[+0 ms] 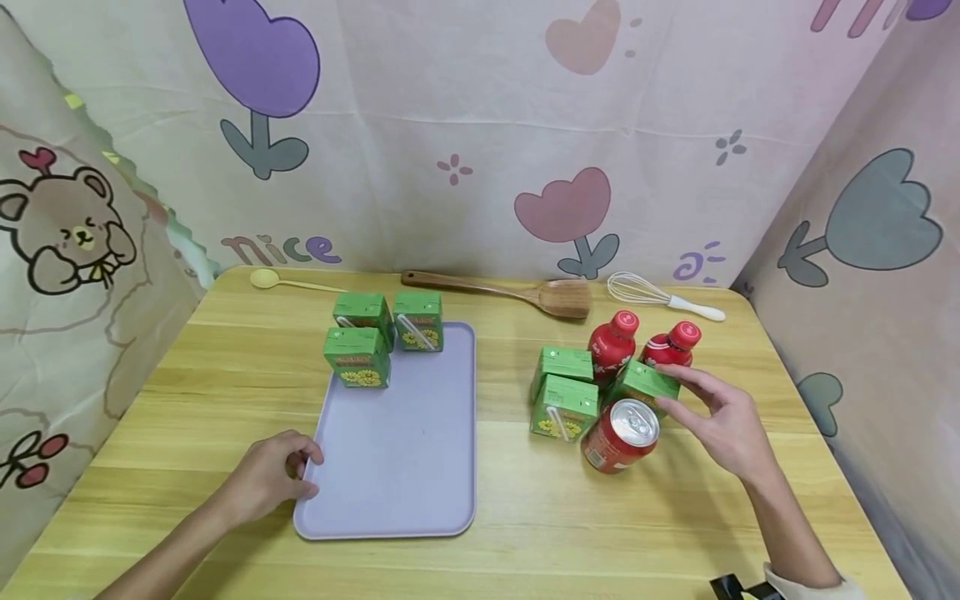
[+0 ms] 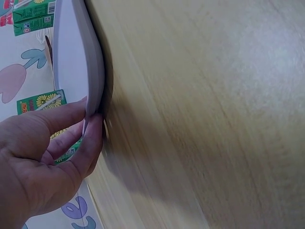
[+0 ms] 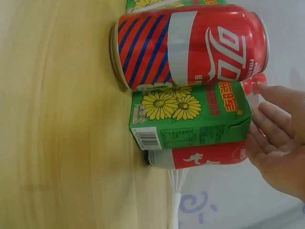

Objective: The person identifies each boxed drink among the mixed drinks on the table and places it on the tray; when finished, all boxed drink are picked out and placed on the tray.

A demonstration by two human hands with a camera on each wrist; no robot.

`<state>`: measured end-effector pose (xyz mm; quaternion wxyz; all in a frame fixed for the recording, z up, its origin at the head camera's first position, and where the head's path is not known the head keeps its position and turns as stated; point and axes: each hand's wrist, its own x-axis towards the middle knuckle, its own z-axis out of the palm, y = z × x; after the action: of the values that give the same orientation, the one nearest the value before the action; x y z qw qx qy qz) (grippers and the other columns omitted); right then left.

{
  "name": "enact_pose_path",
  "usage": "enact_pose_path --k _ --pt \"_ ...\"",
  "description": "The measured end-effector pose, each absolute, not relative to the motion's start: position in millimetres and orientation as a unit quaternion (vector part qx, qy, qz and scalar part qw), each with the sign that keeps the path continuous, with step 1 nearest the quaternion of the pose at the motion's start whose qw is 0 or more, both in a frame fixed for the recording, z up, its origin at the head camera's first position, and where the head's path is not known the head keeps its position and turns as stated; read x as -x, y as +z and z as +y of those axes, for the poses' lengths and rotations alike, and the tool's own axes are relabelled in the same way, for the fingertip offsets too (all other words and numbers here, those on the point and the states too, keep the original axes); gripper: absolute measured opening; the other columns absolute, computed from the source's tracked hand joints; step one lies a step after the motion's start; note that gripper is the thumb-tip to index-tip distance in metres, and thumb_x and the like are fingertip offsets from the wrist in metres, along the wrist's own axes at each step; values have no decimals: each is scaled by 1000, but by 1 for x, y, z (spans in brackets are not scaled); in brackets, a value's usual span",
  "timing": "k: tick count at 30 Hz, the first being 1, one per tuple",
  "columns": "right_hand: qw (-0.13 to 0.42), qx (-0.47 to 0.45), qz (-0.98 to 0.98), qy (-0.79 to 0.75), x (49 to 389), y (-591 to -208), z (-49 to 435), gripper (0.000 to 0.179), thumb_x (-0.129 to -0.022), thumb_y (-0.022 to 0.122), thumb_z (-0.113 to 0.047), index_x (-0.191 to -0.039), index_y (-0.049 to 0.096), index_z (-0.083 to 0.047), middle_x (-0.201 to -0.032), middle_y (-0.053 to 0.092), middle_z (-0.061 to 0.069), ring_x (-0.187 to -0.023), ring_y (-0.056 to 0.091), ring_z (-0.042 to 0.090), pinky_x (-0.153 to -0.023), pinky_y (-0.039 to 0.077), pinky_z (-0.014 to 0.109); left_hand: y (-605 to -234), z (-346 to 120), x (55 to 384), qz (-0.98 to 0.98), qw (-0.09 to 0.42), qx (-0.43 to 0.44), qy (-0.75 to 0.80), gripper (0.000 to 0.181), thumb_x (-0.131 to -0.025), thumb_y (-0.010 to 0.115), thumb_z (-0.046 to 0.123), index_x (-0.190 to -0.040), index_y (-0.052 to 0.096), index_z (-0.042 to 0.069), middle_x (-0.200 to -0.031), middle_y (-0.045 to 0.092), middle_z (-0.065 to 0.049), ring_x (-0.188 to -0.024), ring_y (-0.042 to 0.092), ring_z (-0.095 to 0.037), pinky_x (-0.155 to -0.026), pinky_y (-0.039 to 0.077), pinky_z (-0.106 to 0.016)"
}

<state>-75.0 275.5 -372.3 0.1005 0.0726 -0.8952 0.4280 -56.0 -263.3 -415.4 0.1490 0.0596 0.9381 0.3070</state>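
My left hand (image 1: pixel 273 475) pinches the left rim of a lilac tray (image 1: pixel 397 467) between thumb and fingers; the left wrist view shows the tray edge (image 2: pixel 95 71) between them. Three green drink cartons stand at the tray's far left, among them a front carton (image 1: pixel 358 358). On the right, my right hand (image 1: pixel 723 421) is spread at the top of another green carton (image 1: pixel 647 382). Its fingertips are at the carton's upper end in the right wrist view, not visibly closed round it. A red cola can (image 1: pixel 618 442) stands just in front of that carton.
Two more green cartons (image 1: pixel 564 408) stand left of the can. Behind are two red bottles (image 1: pixel 613 343). Along the back lie a yellow spoon (image 1: pixel 264 278), a wooden spatula (image 1: pixel 562 298) and a whisk (image 1: pixel 637 289), before a patterned cloth (image 1: pixel 420 125).
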Motion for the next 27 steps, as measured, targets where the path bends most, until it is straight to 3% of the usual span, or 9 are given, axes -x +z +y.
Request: enact_pose_path --k 5,17,22,27 --pt "113 -67 -899 418 75 -377 277 39 -80 76 -12 -117 65 -10 -112 61 -21 -110 46 -19 -91 33 -2 -415 -264 56 938 147 -61 306 31 -66 81 3 -91 64 8 -83 54 -2 -73 48 -12 -59 42 -19" --pt "140 -56 -891 428 74 -384 284 39 -73 80 -4 -109 67 -5 -103 63 -17 -95 57 -8 -88 39 1 -416 -262 55 939 147 -57 307 31 -65 81 2 -90 64 8 -83 54 -2 -72 48 -11 -59 43 -19" --pt "127 -59 -905 403 73 -382 285 43 -73 80 -8 -114 67 -8 -111 64 -10 -99 52 -10 -82 40 1 -416 -262 54 938 150 -55 307 31 -66 81 2 -91 64 8 -83 54 -2 -73 48 -12 -59 43 -19" --pt "124 -76 -894 424 72 -385 282 40 -75 76 -1 -114 66 -5 -115 60 -11 -107 48 -9 -87 39 1 -415 -262 54 938 149 -57 307 31 -66 81 2 -91 64 7 -83 54 -2 -73 48 -13 -59 42 -19"
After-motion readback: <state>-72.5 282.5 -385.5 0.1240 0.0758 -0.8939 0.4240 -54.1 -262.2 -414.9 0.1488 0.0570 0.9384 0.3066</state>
